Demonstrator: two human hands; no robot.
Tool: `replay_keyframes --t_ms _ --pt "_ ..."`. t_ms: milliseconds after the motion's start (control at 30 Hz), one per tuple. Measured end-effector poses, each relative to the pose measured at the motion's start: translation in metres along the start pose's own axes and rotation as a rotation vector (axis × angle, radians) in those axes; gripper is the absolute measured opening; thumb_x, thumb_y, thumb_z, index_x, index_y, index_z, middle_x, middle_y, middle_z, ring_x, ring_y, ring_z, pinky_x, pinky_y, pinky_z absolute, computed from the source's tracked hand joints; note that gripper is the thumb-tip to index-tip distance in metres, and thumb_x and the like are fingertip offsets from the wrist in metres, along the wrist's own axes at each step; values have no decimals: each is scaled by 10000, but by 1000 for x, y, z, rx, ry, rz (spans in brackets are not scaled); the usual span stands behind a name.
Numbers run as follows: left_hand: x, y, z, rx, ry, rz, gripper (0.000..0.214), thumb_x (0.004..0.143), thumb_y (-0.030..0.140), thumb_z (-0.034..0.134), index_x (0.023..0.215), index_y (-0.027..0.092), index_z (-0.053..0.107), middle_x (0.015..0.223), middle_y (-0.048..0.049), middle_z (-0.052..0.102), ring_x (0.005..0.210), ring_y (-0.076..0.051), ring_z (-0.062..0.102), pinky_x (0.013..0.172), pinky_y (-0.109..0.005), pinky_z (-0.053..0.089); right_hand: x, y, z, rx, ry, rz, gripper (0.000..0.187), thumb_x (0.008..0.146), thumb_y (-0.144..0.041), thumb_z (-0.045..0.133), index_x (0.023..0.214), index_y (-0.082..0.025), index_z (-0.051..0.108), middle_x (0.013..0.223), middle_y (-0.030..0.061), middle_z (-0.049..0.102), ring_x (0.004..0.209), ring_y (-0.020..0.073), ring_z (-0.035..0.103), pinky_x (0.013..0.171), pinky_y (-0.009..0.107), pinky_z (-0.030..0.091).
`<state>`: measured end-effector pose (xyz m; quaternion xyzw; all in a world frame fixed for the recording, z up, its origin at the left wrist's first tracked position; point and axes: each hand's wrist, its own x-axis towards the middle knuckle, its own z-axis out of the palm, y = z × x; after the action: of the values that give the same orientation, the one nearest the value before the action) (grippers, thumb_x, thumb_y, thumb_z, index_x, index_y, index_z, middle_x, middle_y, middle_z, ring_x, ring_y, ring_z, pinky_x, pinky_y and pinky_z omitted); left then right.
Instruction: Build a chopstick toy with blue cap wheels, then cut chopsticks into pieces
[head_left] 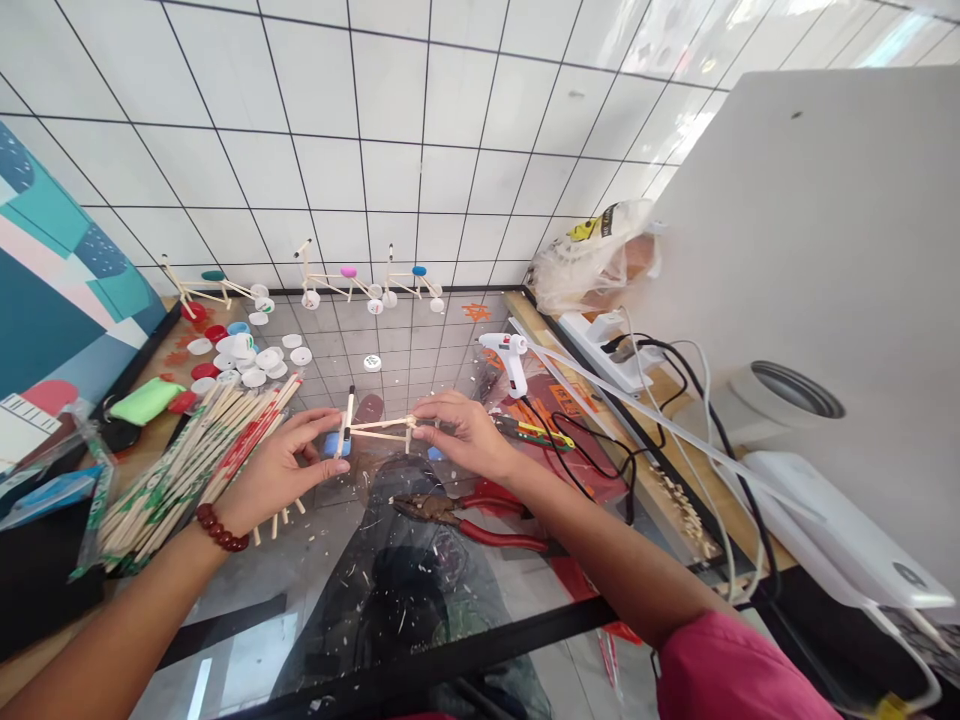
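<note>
Left hand (pixel 279 468) and right hand (pixel 463 434) pinching a wooden stick frame (pixel 379 430), pliers (pixel 450 513) below, hot glue gun (pixel 508 362) beyond

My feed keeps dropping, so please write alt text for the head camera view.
The left hand and right hand hold a small frame of wooden sticks. A bundle of sticks and bottle caps lie to the left, red-handled pliers lie nearer the person, and a white glue gun lies to the right. Three stick bicycles stand beyond.
</note>
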<state>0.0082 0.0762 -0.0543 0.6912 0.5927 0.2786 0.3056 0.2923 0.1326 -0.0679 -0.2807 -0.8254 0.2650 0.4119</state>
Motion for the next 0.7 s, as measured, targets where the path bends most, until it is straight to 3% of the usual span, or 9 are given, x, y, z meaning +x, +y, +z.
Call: replay_keyframes --t_ms 333,700 --pt "-1 -2 0 -15 -15 -11 623 764 561 712 1307 265 632 1477 -104 505 693 -146 663 699 -352 623 -3 1 1 -48 35 -19 210 890 -327 716 1074 -228 738 1057 80 760 991 200 687 932 368 527" --pt "1 5 0 -19 -11 -52 637 712 555 752 1260 244 656 1085 -58 673 689 -169 644 687 -343 594 -3 3 4 -18 90 13 189 863 -342 747 1012 -228 770 1013 70 749 945 180 700 879 319 550"
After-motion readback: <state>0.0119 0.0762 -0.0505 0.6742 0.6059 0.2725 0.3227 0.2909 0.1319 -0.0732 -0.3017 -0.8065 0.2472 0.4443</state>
